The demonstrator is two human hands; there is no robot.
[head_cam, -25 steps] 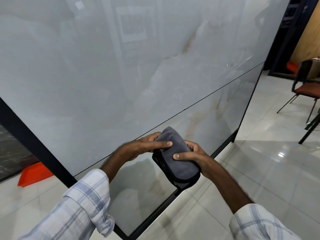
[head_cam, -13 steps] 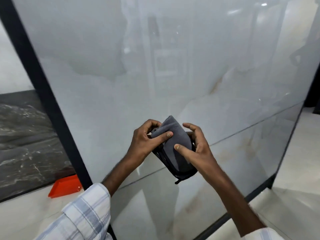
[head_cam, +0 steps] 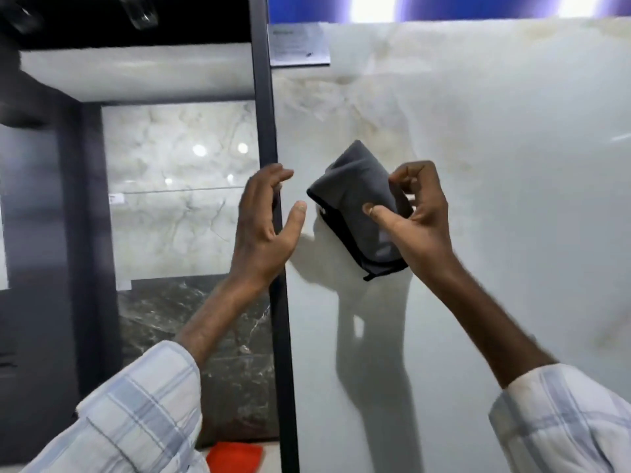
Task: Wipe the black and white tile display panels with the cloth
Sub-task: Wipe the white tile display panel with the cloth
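A folded grey cloth [head_cam: 358,203] with a black edge is held up in front of a large glossy white tile panel [head_cam: 495,186]. My right hand [head_cam: 415,216] grips the cloth, thumb on its front and fingers curled behind it. My left hand [head_cam: 264,223] hovers just left of the cloth with loosely spread fingers, holding nothing, in front of the panel's black frame post [head_cam: 269,97]. Further back on the left stand a white marbled tile [head_cam: 177,186] and a black marbled tile [head_cam: 164,312].
A paper label [head_cam: 300,44] is stuck at the white panel's top left corner. An orange object [head_cam: 235,457] lies on the floor at the frame's foot. Dark display framing [head_cam: 44,233] fills the far left. Bright lights [head_cam: 375,5] glare above the panel.
My left hand has let go of the cloth and moved left; the right hand alone holds it. My view has swung up and left, bringing the frame post and the back tiles into sight.
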